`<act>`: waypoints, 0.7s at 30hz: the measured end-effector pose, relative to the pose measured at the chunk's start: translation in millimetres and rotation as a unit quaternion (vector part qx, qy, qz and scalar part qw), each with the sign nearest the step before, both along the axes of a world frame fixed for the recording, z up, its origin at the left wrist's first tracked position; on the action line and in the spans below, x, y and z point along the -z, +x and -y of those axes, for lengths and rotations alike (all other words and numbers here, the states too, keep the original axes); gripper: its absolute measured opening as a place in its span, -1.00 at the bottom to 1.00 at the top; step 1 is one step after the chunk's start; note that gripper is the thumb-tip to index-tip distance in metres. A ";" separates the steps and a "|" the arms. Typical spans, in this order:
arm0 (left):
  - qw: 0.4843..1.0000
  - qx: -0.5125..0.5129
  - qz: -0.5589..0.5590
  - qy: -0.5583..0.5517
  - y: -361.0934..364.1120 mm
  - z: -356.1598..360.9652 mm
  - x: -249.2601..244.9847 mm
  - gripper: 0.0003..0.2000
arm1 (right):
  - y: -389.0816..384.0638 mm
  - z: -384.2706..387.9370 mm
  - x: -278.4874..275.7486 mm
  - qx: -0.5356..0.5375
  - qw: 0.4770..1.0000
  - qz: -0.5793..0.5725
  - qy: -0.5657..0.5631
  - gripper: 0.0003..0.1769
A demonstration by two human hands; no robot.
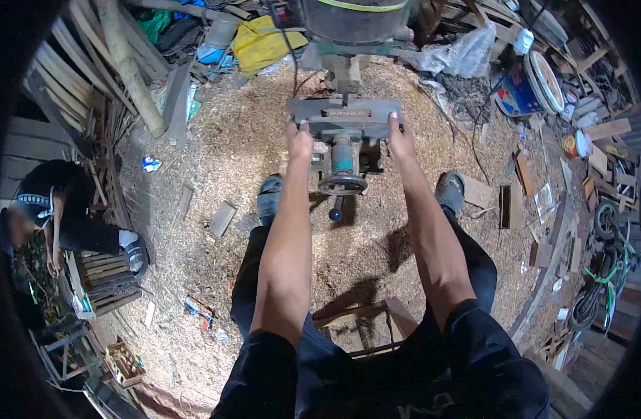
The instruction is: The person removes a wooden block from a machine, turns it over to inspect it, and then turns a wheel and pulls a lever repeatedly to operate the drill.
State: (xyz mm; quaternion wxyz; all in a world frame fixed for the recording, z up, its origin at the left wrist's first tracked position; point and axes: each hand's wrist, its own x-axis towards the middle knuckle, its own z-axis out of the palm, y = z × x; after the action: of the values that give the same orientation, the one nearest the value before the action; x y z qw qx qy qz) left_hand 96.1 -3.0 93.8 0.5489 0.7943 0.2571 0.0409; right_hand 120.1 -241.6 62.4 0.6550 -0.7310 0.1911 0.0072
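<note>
A flat dark board (343, 117) with a long slot holding wood chips lies across a machine's table, under a vertical bit (345, 99). My left hand (301, 143) is closed on the board's left end, thumb on top. At the right end my right hand (401, 140) grips it the same way, its fingers partly hidden beneath. Just below the board, between my hands, are the machine's green column (342, 157) and a round handwheel (342, 184). Above stands the large dark machine head (355, 24).
A person (52, 202) sits at the left near a slatted wooden crate (107, 276). Wood shavings cover the floor (216, 153). Wood blocks (223, 218), a blue bucket (519, 94), a yellow sack (263, 45) and a bicycle (593, 293) lie around. A wooden stool (397, 321) is below me.
</note>
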 end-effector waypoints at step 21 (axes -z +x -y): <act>0.998 -0.015 -0.047 0.050 -11.6 3.2 -5.2 -0.34 | -20.8 -12.9 -25.4 -0.003 0.997 0.055 -0.046 -0.31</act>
State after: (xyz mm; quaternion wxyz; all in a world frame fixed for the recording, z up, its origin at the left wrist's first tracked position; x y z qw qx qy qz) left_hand 84.4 -6.2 99.0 0.4952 0.8178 0.2919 0.0250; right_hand 99.3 -228.7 87.8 0.6299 -0.7604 0.1532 -0.0399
